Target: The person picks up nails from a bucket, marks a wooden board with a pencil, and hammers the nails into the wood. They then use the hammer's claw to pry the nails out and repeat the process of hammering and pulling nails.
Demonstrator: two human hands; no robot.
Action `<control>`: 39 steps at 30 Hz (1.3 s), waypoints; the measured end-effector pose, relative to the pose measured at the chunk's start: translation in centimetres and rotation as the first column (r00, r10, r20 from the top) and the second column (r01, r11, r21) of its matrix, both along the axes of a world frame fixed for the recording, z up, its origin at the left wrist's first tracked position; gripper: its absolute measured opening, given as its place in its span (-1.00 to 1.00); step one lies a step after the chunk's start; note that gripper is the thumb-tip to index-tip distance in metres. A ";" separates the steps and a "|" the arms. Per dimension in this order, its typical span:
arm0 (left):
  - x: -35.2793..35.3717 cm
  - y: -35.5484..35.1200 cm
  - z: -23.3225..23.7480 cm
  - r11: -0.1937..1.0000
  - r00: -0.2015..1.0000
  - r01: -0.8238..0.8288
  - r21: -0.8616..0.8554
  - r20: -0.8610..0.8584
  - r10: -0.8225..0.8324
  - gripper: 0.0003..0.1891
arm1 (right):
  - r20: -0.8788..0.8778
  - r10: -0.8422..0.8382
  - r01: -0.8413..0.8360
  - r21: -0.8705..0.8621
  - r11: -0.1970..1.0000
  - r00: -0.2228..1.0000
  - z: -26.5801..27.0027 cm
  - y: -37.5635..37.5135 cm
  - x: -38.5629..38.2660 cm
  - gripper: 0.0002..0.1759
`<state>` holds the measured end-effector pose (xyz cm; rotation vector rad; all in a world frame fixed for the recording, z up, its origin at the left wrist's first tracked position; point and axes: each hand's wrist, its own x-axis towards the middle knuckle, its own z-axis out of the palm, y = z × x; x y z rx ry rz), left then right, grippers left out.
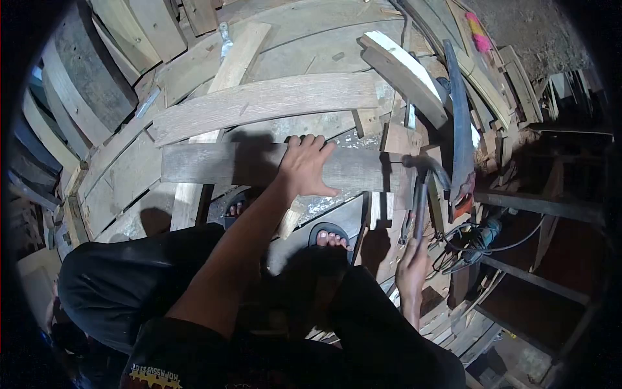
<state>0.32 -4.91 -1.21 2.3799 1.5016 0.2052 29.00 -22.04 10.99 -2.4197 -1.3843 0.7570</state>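
My left hand lies with its fingers spread across a grey wooden board, the fingertips over its far edge. At the right, my right hand is wrapped round the handle of a claw hammer. The hammer's head is just above the right end of the board. Beyond this board lies a paler, slightly curved plank, separate from it. Pieces of wood support the grey board from below. Whether a nail is under the hammer head is too small to tell.
A handsaw with an orange-red handle lies right of the hammer. Near it are cables and a thick white-edged wood piece. Planks stand at the upper left. My feet in sandals are below the board.
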 end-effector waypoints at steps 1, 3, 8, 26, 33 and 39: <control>0.1 0.0 0.3 1.000 1.000 0.003 -0.013 -0.004 -0.003 0.18 | -0.023 -0.017 0.019 0.085 0.996 1.000 -0.2 -0.2 -0.1 -0.65; -0.1 -0.4 0.0 1.000 1.000 -0.008 -0.009 0.009 0.008 0.19 | 0.074 0.084 -0.104 0.330 0.938 0.994 -0.7 -0.8 2.2 -0.56; -0.3 -0.2 -1.3 0.998 0.997 -0.016 0.064 0.080 0.011 0.21 | -0.148 -0.121 0.190 0.712 0.676 0.982 6.6 1.3 3.4 -0.61; -0.4 0.2 -0.8 0.999 0.999 -0.026 -0.019 0.044 0.026 0.21 | -0.165 -0.115 0.200 0.750 0.630 0.980 7.5 2.2 3.9 -0.47; -0.4 0.1 -0.4 0.998 1.000 -0.019 -0.063 0.014 0.020 0.19 | 0.331 0.076 -0.211 0.392 0.895 0.941 0.2 1.3 2.8 -0.50; -0.5 0.4 -0.5 0.999 1.000 -0.002 -0.041 0.003 0.002 0.18 | 0.121 0.151 -0.169 0.149 0.974 0.981 3.8 0.8 1.6 -0.60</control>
